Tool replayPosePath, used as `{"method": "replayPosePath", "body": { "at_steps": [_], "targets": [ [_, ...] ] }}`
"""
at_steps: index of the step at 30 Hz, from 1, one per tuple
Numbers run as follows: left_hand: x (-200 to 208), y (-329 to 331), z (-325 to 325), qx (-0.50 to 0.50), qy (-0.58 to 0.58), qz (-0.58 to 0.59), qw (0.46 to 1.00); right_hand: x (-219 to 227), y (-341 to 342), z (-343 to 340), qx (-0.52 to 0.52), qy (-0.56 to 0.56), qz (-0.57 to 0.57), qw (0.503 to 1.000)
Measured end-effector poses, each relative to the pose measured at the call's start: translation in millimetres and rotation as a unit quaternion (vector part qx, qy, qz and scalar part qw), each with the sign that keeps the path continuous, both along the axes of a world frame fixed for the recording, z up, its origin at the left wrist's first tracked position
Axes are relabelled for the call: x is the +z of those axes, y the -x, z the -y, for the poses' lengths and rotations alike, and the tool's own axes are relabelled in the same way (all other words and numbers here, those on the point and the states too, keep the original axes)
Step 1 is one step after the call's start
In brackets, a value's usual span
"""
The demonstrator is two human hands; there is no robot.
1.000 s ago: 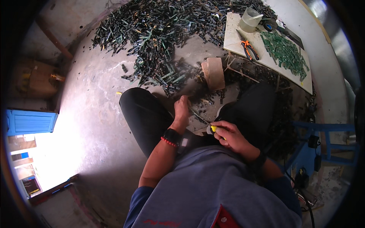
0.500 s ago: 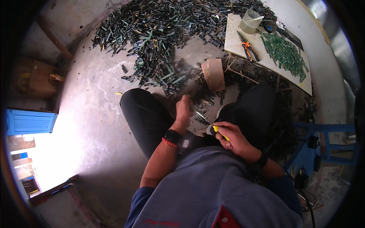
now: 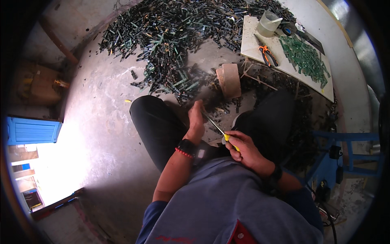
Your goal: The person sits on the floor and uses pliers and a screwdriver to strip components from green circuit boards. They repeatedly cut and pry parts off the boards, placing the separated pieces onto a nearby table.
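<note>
My right hand (image 3: pixel 245 149) is closed round the yellow handle of a screwdriver (image 3: pixel 214 124). Its long metal shaft slants up and left, its tip ending close to my left hand (image 3: pixel 196 121). That hand is held edge-on above my lap with the fingers closed; whatever is in them, something dark and blurred, cannot be made out. Beyond both hands, a heap of dark, narrow strips (image 3: pixel 162 53) spreads over the floor. A reddish-brown block (image 3: pixel 229 81) stands between my knees and the heap.
On the right, a pale board (image 3: pixel 248 44) bears orange-handled pliers (image 3: pixel 266 53), a clear plastic cup (image 3: pixel 267 25) and a pile of green strips (image 3: pixel 304 59). A blue chair frame (image 3: pixel 349 152) with cables stands at my right. Bright light enters by a blue door (image 3: pixel 33 130) at left.
My right hand and the screwdriver have shifted slightly up and left, nearer my left hand. The left hand stays at almost the same place.
</note>
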State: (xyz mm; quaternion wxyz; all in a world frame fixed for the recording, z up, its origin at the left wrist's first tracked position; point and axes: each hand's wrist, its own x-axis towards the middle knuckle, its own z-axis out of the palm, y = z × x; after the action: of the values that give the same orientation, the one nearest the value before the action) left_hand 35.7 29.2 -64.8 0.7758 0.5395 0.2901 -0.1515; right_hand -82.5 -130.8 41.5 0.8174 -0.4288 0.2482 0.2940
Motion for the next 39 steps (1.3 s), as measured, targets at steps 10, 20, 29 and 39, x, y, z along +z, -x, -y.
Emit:
{"method": "replayPosePath", "body": {
  "at_steps": [10, 20, 29, 39],
  "targets": [
    [-15, -8, 5, 0.036, -0.036, -0.042, 0.998, -27, 7, -15, 0.045, 0.244, 0.205, 0.947],
    [-1, -9, 3, 0.076, -0.034, -0.052, 0.995, -18, 2, -20, -0.010, 0.248, 0.185, 0.951],
    [12, -5, 5, 0.083, -0.043, -0.043, 0.995, -12, -6, -10, -0.025, -0.012, 0.010, 1.000],
    [-2, -5, -1, 0.053, 0.090, -0.053, 0.993, -37, -3, -10, 0.078, 0.475, 0.504, 0.717]
  ]
}}
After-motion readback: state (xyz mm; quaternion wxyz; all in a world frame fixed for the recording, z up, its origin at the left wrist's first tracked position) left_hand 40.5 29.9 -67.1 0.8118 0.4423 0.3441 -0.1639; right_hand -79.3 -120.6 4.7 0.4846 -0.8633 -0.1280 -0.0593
